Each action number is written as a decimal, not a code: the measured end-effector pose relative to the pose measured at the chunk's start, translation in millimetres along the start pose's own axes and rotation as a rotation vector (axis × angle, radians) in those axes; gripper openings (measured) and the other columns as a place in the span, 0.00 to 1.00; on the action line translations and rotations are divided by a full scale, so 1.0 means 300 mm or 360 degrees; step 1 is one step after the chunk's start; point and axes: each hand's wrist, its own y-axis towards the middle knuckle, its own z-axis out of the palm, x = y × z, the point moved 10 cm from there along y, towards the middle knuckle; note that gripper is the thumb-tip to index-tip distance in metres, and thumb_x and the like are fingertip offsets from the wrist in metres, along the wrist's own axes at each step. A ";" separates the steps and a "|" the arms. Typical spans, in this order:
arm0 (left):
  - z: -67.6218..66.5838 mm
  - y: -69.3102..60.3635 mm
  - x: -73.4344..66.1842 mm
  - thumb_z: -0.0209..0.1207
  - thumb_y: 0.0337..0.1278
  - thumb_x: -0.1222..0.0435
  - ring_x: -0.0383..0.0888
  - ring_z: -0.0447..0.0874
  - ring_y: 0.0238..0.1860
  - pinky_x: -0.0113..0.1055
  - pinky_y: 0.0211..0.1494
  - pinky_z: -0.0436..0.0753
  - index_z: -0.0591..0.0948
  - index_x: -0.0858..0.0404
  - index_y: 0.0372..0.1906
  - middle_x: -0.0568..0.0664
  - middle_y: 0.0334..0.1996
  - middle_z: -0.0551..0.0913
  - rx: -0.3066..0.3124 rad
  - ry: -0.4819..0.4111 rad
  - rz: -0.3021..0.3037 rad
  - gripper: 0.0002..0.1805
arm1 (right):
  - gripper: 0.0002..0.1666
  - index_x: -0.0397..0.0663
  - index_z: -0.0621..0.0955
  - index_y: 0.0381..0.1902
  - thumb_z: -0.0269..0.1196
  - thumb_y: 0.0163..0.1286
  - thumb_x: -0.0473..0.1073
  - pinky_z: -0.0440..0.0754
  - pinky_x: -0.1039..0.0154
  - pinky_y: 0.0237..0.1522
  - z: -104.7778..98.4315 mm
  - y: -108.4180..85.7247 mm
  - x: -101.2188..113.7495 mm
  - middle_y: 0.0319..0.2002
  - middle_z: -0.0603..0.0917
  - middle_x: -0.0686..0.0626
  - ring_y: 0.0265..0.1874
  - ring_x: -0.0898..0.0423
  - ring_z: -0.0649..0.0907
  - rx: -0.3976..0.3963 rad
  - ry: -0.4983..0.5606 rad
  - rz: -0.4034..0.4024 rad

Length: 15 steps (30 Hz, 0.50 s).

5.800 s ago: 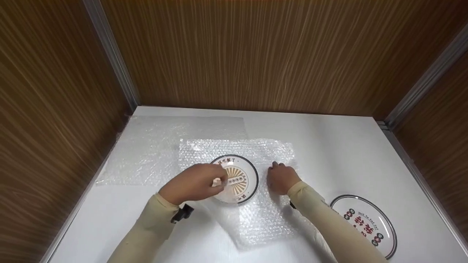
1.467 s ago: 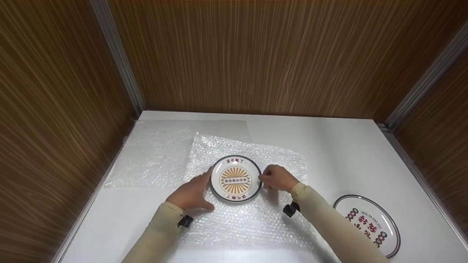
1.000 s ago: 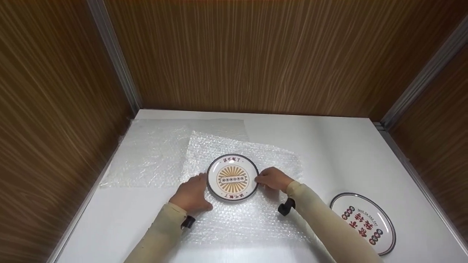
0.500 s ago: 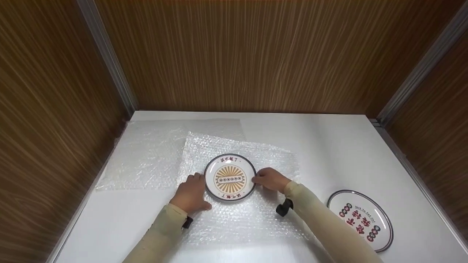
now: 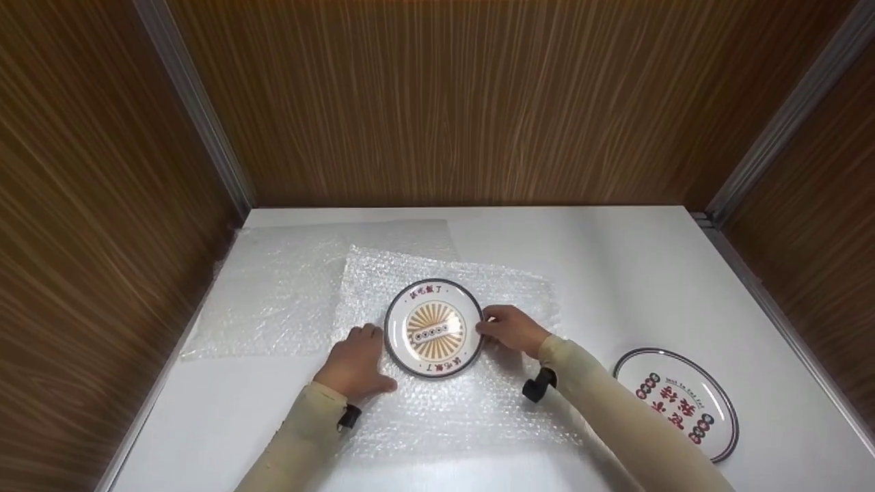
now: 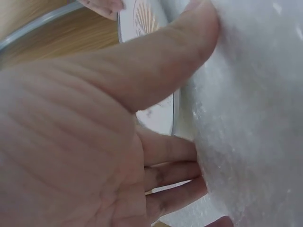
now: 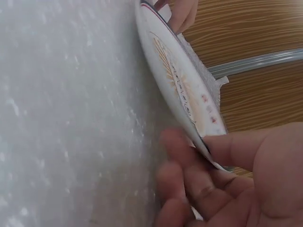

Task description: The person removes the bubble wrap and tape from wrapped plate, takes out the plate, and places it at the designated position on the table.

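A small round plate with a dark rim and a yellow sunburst print is over a sheet of bubble wrap. My right hand pinches its right rim, thumb on top and fingers beneath, as the right wrist view shows. In that view the plate tilts, its right side raised off the wrap. At the left rim stands my left hand, thumb spread from the fingers. In the left wrist view its fingertips meet the bubble wrap; whether they touch the plate, I cannot tell.
A larger oval plate with red lettering lies at the right, partly behind my right forearm. Another bubble wrap sheet is spread at the back left, under the first one's edge. Wood-grain walls bound the white table on three sides.
Earliest, my left hand was over the plate and my right on the wrap. Since then both hands moved to its rim. In the last half second its right side rose and its print turned slightly counterclockwise.
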 end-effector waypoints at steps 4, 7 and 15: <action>0.001 -0.014 0.021 0.78 0.43 0.51 0.66 0.75 0.62 0.58 0.65 0.78 0.69 0.80 0.69 0.69 0.65 0.74 0.0030 -0.0072 -0.0057 0.53 | 0.06 0.39 0.81 0.37 0.62 0.73 0.37 0.82 0.64 0.32 -0.028 -0.022 0.003 0.26 0.85 0.50 0.27 0.56 0.85 -0.0006 0.0066 -0.0069; 0.007 -0.015 0.031 0.78 0.45 0.50 0.66 0.74 0.64 0.58 0.66 0.77 0.69 0.80 0.69 0.69 0.66 0.73 0.0045 -0.0062 -0.0087 0.53 | 0.07 0.38 0.82 0.40 0.60 0.76 0.37 0.85 0.60 0.32 -0.074 -0.059 0.018 0.27 0.85 0.49 0.27 0.55 0.85 -0.0034 0.0034 -0.0153; 0.024 -0.011 0.017 0.77 0.48 0.50 0.68 0.71 0.66 0.57 0.63 0.79 0.67 0.83 0.69 0.74 0.68 0.70 0.0086 0.0046 -0.0088 0.54 | 0.10 0.38 0.82 0.51 0.59 0.79 0.38 0.88 0.56 0.36 -0.313 -0.182 0.038 0.31 0.86 0.45 0.28 0.55 0.86 -0.0296 -0.0104 -0.0366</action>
